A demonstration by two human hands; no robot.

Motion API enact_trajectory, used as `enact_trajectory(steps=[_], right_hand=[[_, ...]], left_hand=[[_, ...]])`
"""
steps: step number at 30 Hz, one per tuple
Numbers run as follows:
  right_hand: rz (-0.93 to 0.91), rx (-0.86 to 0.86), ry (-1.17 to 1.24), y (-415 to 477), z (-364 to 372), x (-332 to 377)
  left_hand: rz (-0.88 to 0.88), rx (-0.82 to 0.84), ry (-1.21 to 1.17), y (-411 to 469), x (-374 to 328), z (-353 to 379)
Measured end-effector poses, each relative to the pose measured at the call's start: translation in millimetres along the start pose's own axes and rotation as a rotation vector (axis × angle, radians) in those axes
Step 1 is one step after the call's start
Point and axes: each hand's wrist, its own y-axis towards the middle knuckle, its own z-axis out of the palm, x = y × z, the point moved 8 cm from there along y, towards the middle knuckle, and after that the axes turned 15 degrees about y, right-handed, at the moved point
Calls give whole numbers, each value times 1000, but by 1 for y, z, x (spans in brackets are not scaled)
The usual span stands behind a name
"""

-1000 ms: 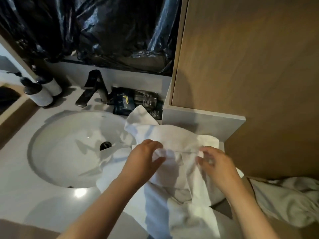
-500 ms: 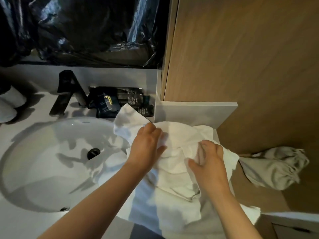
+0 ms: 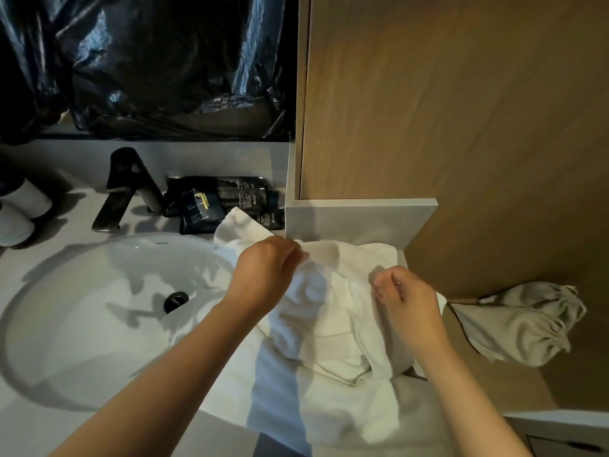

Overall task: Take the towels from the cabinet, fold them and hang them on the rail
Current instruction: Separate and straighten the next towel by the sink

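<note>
A black faucet (image 3: 131, 183) stands behind the round white basin (image 3: 66, 324), with dark toiletry sachets (image 3: 197, 209) just beside it. Crumpled black plastic sheeting (image 3: 148, 67) hangs above. Far left are white containers (image 3: 23, 209), perhaps dispenser bottles. On the right is a grey drawstring bag (image 3: 517, 324).

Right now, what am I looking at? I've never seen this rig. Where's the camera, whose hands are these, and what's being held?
There's no machine here. These are a person's bare hands, filmed by one wide-angle camera worn on their head and looking down at a bathroom counter. The left hand and right hand each pinch a crumpled white towel, which lies on the counter and partly over the sink. Behind it are a dark faucet and some dark sachets. A grey cloth bag sits off to the right.
</note>
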Motion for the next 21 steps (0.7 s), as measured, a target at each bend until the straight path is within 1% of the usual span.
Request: enact_trajectory(steps=[2, 4, 5, 7, 9, 10, 12, 18, 21], right_hand=[[57, 116, 39, 1, 6, 1], [49, 190, 2, -1, 10, 2], [8, 160, -28, -2, 6, 3], [-49, 71, -16, -5, -6, 14], [-11, 7, 99, -4, -20, 19], [-23, -32, 141, -3, -29, 25], [-124, -90, 156, 2, -49, 49], [-334, -129, 189, 14, -83, 137], [-454, -188, 161, 15, -98, 184]], left_hand=[[22, -42, -57, 1, -11, -18], [45, -79, -104, 4, -23, -35], [60, -89, -119, 5, -28, -42], [98, -103, -141, 6, -38, -56], [127, -124, -147, 7, -43, -68], [133, -138, -143, 7, -43, -74], [127, -165, -130, 9, -42, -85], [106, -278, -223, 18, -48, -137], [97, -344, -286, 22, -52, -170]])
